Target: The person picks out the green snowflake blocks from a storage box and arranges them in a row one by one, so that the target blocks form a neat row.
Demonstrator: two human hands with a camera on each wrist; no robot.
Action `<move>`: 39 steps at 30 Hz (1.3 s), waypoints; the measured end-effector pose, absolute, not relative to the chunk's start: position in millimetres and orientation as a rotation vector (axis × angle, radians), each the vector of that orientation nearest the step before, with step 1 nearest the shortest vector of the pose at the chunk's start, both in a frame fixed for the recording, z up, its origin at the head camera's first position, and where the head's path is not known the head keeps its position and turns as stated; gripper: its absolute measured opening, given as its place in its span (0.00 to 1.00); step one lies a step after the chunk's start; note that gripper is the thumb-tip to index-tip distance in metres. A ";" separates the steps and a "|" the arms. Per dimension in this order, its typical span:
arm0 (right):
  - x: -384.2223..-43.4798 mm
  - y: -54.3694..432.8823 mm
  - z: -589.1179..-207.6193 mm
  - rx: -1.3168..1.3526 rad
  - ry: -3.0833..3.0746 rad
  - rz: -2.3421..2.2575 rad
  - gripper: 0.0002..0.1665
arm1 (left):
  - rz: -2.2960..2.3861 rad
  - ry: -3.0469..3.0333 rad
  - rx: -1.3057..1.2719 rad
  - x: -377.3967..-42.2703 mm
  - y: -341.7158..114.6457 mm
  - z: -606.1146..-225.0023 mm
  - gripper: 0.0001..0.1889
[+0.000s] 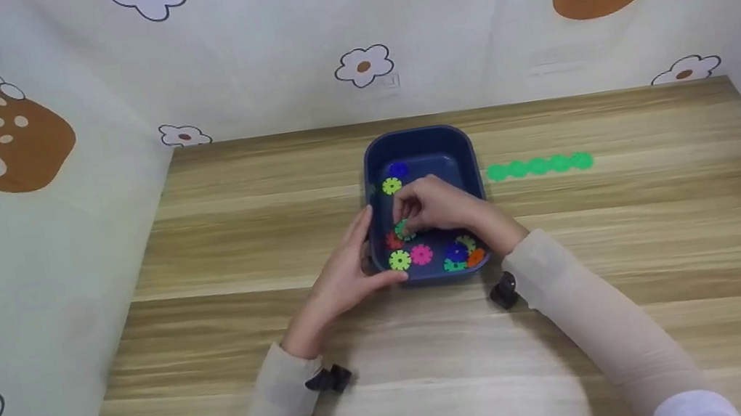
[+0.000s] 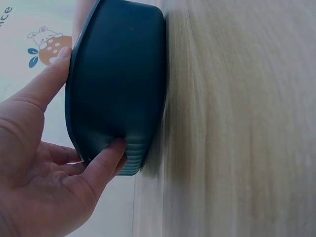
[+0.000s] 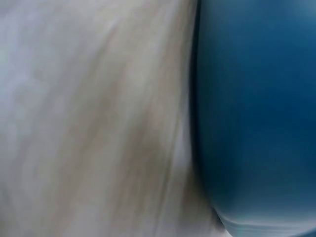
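Note:
A dark blue plastic bin [image 1: 451, 160] stands on the table with small notched plastic discs in it. My left hand [image 1: 345, 270] grips its near left corner, the thumb at the near rim and the fingers along the left wall. In the left wrist view the left hand [image 2: 44, 168] shows against the outside of the bin [image 2: 118, 74]. Reaching inside, my right hand [image 1: 440, 205] pinches a green notched disc [image 1: 405, 231] with bent fingers. Close by lie a red disc [image 1: 394, 240], a pink disc [image 1: 421, 254] and a yellow disc [image 1: 400, 260]. The right wrist view shows only the bin's outer wall [image 3: 261, 113].
Right of the bin, several green discs [image 1: 539, 166] form a straight row on the wooden table [image 1: 253, 211]. More discs lie in the bin, including a blue disc [image 1: 398, 170] at the far left and an orange disc [image 1: 475, 258] at the near right corner. Patterned cloth [image 1: 258, 48] hangs behind.

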State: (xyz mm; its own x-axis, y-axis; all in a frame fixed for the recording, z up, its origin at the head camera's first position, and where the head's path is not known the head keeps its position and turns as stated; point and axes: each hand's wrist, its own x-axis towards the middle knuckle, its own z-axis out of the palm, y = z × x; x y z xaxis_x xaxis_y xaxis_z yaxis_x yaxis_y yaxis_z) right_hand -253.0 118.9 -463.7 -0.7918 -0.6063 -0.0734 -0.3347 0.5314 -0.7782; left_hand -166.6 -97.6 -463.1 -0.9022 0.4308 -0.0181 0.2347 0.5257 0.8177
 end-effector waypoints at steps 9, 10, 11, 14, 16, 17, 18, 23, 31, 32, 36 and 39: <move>-251.4 119.6 -457.3 -0.753 2.436 -1.221 0.05 | 1.304 2.546 0.553 -165.3 -98.1 -461.2 0.58; -250.9 120.3 -456.6 -0.748 2.437 -1.232 0.05 | 1.303 2.545 0.552 -165.1 -98.0 -461.5 0.58; -250.2 121.0 -455.8 -0.743 2.436 -1.245 0.05 | 1.305 2.543 0.552 -165.0 -97.9 -461.8 0.58; -248.7 122.6 -452.8 -0.738 2.433 -1.284 0.05 | 1.324 2.539 0.555 -164.6 -98.2 -462.3 0.57; -247.8 123.7 -450.2 -0.749 2.435 -1.307 0.06 | 1.330 2.536 0.550 -164.4 -98.6 -462.1 0.57; -247.6 124.5 -448.8 -0.754 2.438 -1.319 0.06 | 1.328 2.537 0.550 -164.3 -98.8 -461.9 0.57; -247.4 125.4 -447.4 -0.762 2.445 -1.326 0.06 | 1.326 2.537 0.549 -164.1 -99.1 -461.7 0.58; -246.5 132.6 -440.0 -0.784 2.487 -1.332 0.07 | 1.302 2.550 0.550 -163.7 -98.9 -460.9 0.58; -246.8 148.4 -428.6 -0.713 2.516 -1.386 0.08 | 1.288 2.570 0.537 -163.9 -97.4 -461.2 0.59; -247.0 150.6 -427.4 -0.708 2.513 -1.399 0.09 | 1.283 2.572 0.532 -163.9 -97.4 -461.2 0.59; -247.9 159.4 -423.2 -0.672 2.505 -1.448 0.09 | 1.271 2.574 0.516 -164.0 -97.5 -461.4 0.58; -248.2 166.9 -420.4 -0.631 2.521 -1.468 0.09 | 1.270 2.572 0.510 -163.7 -97.5 -461.0 0.58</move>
State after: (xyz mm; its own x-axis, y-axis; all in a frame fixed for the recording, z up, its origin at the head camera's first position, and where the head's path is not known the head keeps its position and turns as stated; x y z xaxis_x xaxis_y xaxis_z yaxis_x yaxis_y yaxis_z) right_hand -248.2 166.9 -420.4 -0.8990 -0.4315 0.0750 -0.2781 0.4302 -0.8589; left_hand -163.7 -97.5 -461.0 -0.9135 0.4037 -0.0497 0.2060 0.5646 0.7992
